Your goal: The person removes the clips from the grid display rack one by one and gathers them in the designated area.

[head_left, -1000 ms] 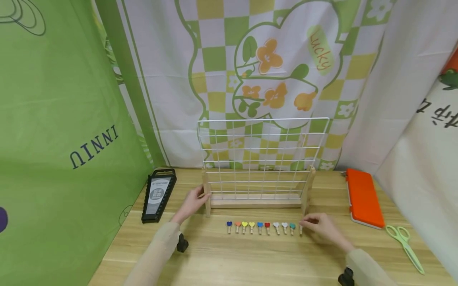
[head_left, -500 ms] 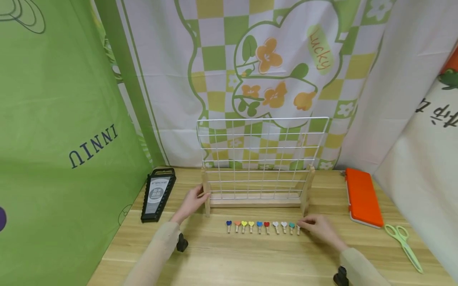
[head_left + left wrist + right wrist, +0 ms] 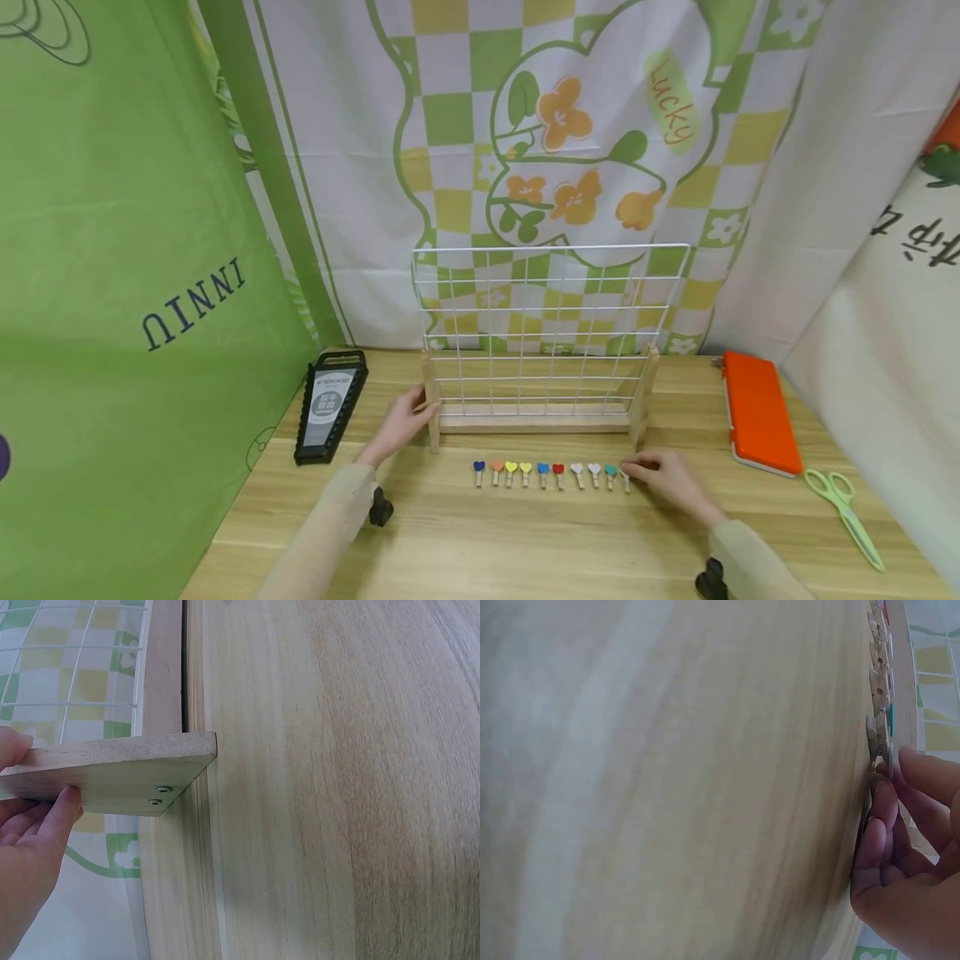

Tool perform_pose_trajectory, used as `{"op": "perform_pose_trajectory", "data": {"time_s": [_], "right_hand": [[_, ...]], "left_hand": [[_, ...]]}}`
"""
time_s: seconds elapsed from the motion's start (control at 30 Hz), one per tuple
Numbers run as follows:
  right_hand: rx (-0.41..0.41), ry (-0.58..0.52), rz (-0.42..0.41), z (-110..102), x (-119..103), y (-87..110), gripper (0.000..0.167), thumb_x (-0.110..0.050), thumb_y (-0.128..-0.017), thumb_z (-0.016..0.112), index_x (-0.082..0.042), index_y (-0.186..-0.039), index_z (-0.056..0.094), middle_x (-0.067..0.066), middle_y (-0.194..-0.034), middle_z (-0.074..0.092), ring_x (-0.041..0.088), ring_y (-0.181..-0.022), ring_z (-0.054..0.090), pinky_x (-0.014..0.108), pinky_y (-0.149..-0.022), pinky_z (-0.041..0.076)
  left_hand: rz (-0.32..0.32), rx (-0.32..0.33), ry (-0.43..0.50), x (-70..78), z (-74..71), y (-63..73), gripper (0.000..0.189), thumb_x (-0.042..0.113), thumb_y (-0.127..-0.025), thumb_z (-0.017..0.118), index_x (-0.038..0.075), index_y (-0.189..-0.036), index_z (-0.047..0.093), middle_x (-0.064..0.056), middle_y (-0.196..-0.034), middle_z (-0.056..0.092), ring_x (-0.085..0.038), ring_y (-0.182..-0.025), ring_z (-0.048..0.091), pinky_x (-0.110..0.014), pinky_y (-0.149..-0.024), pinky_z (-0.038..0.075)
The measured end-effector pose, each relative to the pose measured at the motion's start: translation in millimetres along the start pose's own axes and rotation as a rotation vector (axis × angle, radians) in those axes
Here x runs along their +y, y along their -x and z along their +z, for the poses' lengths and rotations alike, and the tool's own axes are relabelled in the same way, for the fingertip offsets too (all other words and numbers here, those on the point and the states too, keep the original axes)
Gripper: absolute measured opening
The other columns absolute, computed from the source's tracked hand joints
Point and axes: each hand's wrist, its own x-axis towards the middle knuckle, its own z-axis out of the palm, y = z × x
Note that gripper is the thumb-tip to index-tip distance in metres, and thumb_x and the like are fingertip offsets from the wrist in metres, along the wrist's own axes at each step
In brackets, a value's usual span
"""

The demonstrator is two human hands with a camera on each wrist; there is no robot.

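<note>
A white wire grid rack stands upright on its wooden base [image 3: 534, 424]. My left hand [image 3: 397, 427] grips the rack's left wooden side piece [image 3: 124, 786], thumb and fingers on opposite faces in the left wrist view. In front of the rack lies a row of small wooden clothespins with coloured hearts, among them a red-heart clothespin [image 3: 558, 475] and a teal-heart clothespin [image 3: 611, 475]. At the row's right end my right hand [image 3: 670, 482] pinches the last clothespin [image 3: 627, 483]. Its heart is mostly hidden by the fingertips. In the right wrist view, the fingers [image 3: 885, 802] are close to the tabletop.
A black tool holder [image 3: 330, 408] with a grey label lies at the left. On the right are an orange case [image 3: 761, 415] and green scissors [image 3: 843, 506]. Patterned cloth [image 3: 555, 183] hangs behind the rack, and a green cloth [image 3: 135, 250] borders the left side.
My right hand has shifted slightly left with the last clothespin, bringing it nearer the teal-heart one. The left hand stays on the rack's side piece.
</note>
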Motion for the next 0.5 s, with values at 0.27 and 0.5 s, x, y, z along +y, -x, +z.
{"op": "perform_pose_trajectory", "data": {"time_s": [0.27, 0.5], "right_hand": [[0.008, 0.015, -0.018, -2, -1, -0.9, 0.017, -0.026, -0.091, 0.072, -0.012, -0.097, 0.078, 0.006, -0.100, 0.077, 0.016, -0.092, 0.068, 0.032, -0.081, 0.057], [-0.023, -0.033, 0.065, -12, -1, 1.0, 0.027, -0.029, -0.098, 0.063, -0.006, -0.105, 0.076, 0.009, -0.102, 0.076, 0.006, -0.085, 0.061, 0.023, -0.073, 0.052]], "left_hand": [[-0.005, -0.031, -0.002, 32.6, -5.4, 11.4, 0.047, 0.006, -0.100, 0.057, -0.016, -0.139, 0.043, -0.036, -0.138, 0.051, -0.048, -0.132, 0.049, -0.054, -0.110, 0.046], [-0.013, -0.045, -0.020, 16.4, -4.1, 5.0, 0.048, 0.005, -0.100, 0.055, -0.015, -0.142, 0.041, -0.035, -0.141, 0.050, -0.047, -0.134, 0.049, -0.054, -0.111, 0.045]]}}
